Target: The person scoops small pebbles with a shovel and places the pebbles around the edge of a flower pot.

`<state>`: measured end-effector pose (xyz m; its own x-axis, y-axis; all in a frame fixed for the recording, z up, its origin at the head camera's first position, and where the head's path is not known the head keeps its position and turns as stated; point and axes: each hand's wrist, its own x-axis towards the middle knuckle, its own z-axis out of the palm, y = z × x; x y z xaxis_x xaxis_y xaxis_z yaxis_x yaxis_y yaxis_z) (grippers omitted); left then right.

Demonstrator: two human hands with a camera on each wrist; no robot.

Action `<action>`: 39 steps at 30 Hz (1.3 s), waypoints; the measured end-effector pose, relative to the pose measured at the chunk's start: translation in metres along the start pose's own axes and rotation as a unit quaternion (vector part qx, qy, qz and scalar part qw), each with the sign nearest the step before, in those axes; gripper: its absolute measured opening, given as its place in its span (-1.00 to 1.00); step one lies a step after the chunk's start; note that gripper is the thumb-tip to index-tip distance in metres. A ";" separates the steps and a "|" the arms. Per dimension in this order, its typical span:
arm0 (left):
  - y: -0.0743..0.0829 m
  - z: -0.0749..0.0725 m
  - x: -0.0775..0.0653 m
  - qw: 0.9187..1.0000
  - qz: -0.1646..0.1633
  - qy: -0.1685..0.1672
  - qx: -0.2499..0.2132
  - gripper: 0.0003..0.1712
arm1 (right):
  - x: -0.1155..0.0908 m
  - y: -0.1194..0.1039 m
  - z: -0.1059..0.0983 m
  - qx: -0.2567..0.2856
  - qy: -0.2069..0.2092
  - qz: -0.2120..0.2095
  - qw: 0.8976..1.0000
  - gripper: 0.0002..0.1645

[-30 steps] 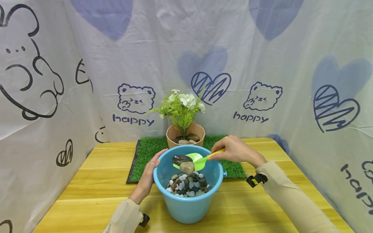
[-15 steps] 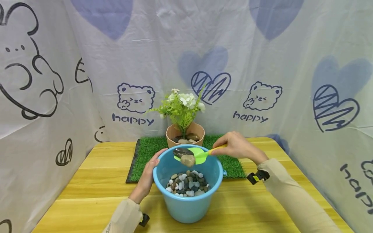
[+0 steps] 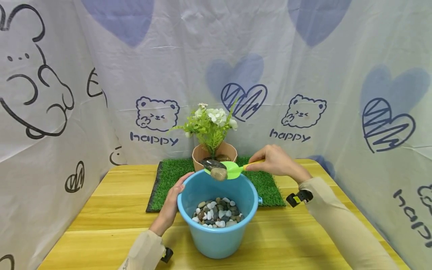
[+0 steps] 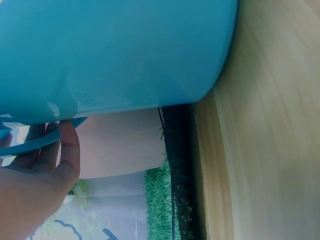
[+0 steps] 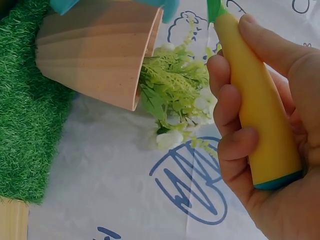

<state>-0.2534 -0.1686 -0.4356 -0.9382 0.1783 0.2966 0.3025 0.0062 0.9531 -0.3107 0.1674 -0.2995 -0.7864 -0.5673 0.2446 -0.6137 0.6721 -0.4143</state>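
Note:
My right hand [image 3: 274,160] grips the yellow handle [image 5: 255,100] of a small trowel with a light green blade [image 3: 233,170]. Two large stones ride on that blade, a dark one [image 3: 213,164] and a tan one [image 3: 219,174]. They hang above the far side of a light blue bucket [image 3: 217,242], in front of a flower pot. Small mixed pebbles [image 3: 217,213] cover the bucket's bottom. At the bucket's left side my left hand [image 3: 170,204] holds on near the rim. In the left wrist view its fingers [image 4: 70,147] curl around a blue strip, rim or handle.
Behind the bucket, a peach pot [image 5: 100,50] with white flowers [image 3: 217,117] and stones stands on a green turf mat [image 3: 266,187]. The wooden table [image 3: 101,221] lies beneath. Printed white cloth [image 3: 202,45] hangs at the back and sides.
My right hand has raised the trowel and its two stones from inside the bucket to above its far rim, toward the pot. The left hand and bucket have stayed put.

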 end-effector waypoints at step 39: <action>0.000 0.000 0.000 1.000 -0.004 0.007 -0.009 -0.41 | 0.051 0.014 0.029 -0.087 0.034 0.138 0.986 -0.67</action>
<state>-0.2533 -0.1684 -0.4357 -0.9432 0.1636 0.2892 0.2915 -0.0100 0.9565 -0.3576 0.1343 -0.3184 -0.9246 -0.3215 0.2045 -0.3734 0.8715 -0.3180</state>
